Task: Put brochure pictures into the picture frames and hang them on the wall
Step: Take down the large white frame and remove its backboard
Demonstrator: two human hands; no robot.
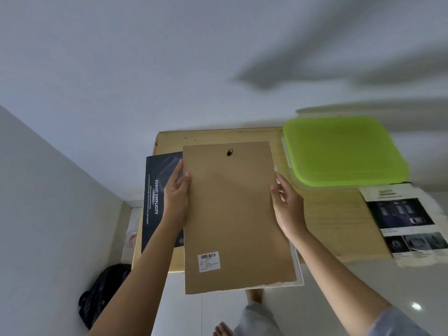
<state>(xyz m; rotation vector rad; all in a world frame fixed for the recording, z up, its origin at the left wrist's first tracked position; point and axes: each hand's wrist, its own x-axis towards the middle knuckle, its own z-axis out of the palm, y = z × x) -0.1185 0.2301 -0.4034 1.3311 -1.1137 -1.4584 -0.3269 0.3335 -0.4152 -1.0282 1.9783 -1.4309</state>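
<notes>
A picture frame [236, 219] faces me with its brown cardboard back, a small black hanger near the top and a barcode sticker low on the left. My left hand [176, 192] grips its left edge and my right hand [287, 204] grips its right edge, so it hangs above the wooden table [334, 229]. A thin white rim of the frame shows along the right and bottom edges. A dark brochure page [155, 202] with white lettering lies on the table to the left, partly behind my left hand. Another brochure page [409, 224] with car photos lies at the right.
A lime-green plastic box lid [344, 151] sits at the table's far right corner against the white wall [169, 69]. A black bag [101, 292] lies on the floor at the left, by the side wall. My bare feet [223, 329] show on the glossy tiles below.
</notes>
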